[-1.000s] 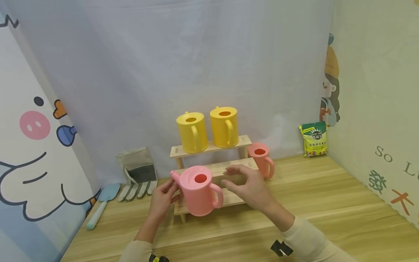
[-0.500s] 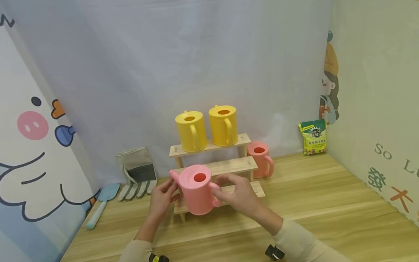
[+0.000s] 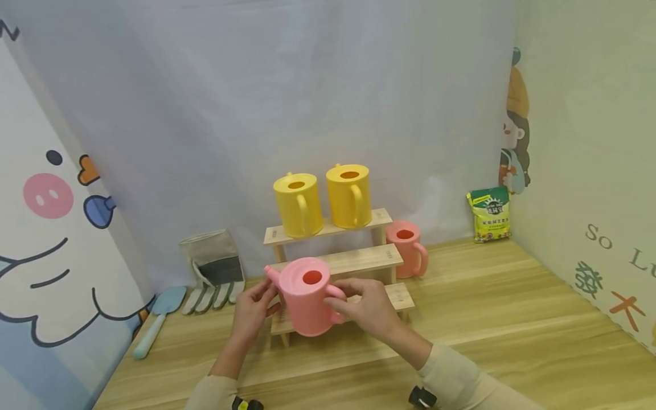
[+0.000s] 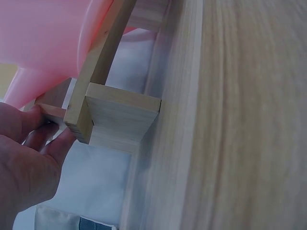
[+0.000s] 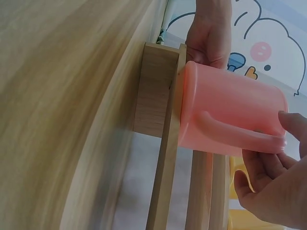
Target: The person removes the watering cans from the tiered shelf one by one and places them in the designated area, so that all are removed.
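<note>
A pink watering can [image 3: 307, 302] stands upright on the lowest tier of a three-tier wooden stand [image 3: 365, 259], its spout to the left. With thumb and fingers, my right hand [image 3: 371, 307] pinches the upper part of its handle, as the right wrist view shows with the hand [image 5: 278, 182] there. My left hand [image 3: 252, 310] is at the stand's left end, close to the spout. In the left wrist view its fingers [image 4: 60, 146] curl against the end of the wooden board, with the spout [image 4: 31, 86] just above the thumb.
Two yellow watering cans [image 3: 298, 213] [image 3: 349, 205] stand on the top tier. Another pink watering can [image 3: 408, 250] is behind the stand's right end. Gloves [image 3: 217, 273] and a light-blue trowel [image 3: 161, 319] lie left; a yellow-green packet [image 3: 489, 215] leans at the back right.
My right hand has moved left and down from beside the stand and taken hold of the pink can's handle. The left hand and the can stay in place.
</note>
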`<action>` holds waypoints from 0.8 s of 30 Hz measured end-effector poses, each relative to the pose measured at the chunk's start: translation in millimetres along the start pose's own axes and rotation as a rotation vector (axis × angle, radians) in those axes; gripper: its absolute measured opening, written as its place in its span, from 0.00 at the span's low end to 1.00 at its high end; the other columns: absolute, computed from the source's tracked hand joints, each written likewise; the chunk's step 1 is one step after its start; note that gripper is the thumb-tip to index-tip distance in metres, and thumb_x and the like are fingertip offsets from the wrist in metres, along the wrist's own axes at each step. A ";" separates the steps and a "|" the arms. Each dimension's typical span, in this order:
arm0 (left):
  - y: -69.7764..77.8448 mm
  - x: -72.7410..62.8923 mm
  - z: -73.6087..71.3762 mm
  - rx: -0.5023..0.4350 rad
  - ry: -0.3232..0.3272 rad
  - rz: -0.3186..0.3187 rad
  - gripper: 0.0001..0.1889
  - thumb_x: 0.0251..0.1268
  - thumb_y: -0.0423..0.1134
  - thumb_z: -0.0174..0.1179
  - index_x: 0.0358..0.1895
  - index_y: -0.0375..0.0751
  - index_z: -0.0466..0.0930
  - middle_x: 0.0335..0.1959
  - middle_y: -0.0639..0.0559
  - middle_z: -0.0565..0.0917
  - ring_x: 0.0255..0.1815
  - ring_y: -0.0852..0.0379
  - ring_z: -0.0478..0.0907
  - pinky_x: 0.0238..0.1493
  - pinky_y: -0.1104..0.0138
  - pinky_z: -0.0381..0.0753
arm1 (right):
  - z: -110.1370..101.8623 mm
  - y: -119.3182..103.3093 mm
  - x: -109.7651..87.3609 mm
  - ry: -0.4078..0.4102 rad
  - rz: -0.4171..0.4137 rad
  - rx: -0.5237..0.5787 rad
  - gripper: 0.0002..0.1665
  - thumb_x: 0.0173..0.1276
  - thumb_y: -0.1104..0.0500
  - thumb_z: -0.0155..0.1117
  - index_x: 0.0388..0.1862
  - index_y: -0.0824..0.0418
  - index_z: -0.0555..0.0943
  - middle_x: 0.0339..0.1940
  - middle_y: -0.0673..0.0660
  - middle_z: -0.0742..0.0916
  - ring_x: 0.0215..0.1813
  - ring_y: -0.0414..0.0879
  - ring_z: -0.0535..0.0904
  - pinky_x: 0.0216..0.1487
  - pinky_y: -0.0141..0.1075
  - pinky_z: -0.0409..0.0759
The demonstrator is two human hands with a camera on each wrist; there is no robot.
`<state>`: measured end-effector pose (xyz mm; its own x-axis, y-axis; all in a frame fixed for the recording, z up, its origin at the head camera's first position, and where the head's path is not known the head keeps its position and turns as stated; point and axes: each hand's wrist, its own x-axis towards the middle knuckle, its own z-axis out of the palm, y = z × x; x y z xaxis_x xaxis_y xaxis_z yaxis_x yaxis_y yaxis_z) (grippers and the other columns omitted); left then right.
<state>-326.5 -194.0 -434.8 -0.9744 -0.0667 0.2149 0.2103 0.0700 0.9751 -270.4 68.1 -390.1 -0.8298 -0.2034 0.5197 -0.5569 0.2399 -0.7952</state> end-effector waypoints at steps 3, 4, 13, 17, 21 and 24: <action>0.0 0.5 0.0 -0.005 0.002 0.001 0.22 0.75 0.32 0.57 0.68 0.30 0.71 0.63 0.33 0.76 0.58 0.50 0.79 0.49 0.57 0.86 | 1.1 1.2 0.1 0.014 0.008 0.008 0.16 0.59 0.57 0.79 0.44 0.61 0.90 0.38 0.52 0.91 0.39 0.45 0.85 0.30 0.31 0.85; -0.1 0.8 -0.1 -0.006 0.003 0.001 0.22 0.75 0.32 0.57 0.68 0.30 0.71 0.63 0.33 0.76 0.57 0.50 0.79 0.49 0.57 0.86 | 1.5 1.5 0.2 0.019 0.011 0.012 0.15 0.58 0.57 0.79 0.44 0.61 0.90 0.37 0.53 0.91 0.39 0.45 0.85 0.29 0.30 0.85; -1.1 1.4 -0.2 -0.009 0.006 0.002 0.22 0.75 0.31 0.57 0.68 0.30 0.71 0.63 0.33 0.76 0.57 0.50 0.79 0.48 0.58 0.86 | 3.9 3.8 0.4 0.041 0.096 0.112 0.15 0.59 0.57 0.79 0.44 0.63 0.90 0.40 0.56 0.91 0.39 0.43 0.85 0.31 0.27 0.80; -0.9 0.8 -0.2 -0.004 0.004 0.001 0.22 0.76 0.32 0.56 0.68 0.29 0.71 0.63 0.32 0.76 0.57 0.51 0.79 0.49 0.59 0.86 | 4.8 3.7 0.0 0.045 0.170 0.191 0.15 0.60 0.56 0.79 0.45 0.60 0.91 0.41 0.55 0.91 0.42 0.41 0.84 0.34 0.27 0.78; -1.3 0.2 0.2 0.010 0.000 0.002 0.22 0.76 0.32 0.56 0.69 0.29 0.70 0.64 0.32 0.75 0.57 0.50 0.79 0.50 0.58 0.86 | 5.4 5.2 -0.4 0.061 0.256 0.281 0.16 0.58 0.56 0.79 0.45 0.61 0.91 0.41 0.55 0.91 0.46 0.43 0.84 0.42 0.31 0.78; -1.9 0.9 0.3 0.013 0.006 0.001 0.21 0.76 0.31 0.56 0.68 0.29 0.71 0.63 0.32 0.76 0.57 0.49 0.79 0.49 0.58 0.86 | 6.0 6.2 -0.4 0.069 0.280 0.324 0.16 0.58 0.58 0.79 0.45 0.63 0.90 0.41 0.57 0.91 0.49 0.45 0.84 0.49 0.34 0.80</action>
<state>-327.7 -193.9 -436.5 -0.9737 -0.0725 0.2159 0.2099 0.0831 0.9742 -273.3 64.0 -397.1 -0.9539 -0.1067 0.2804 -0.2781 -0.0360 -0.9599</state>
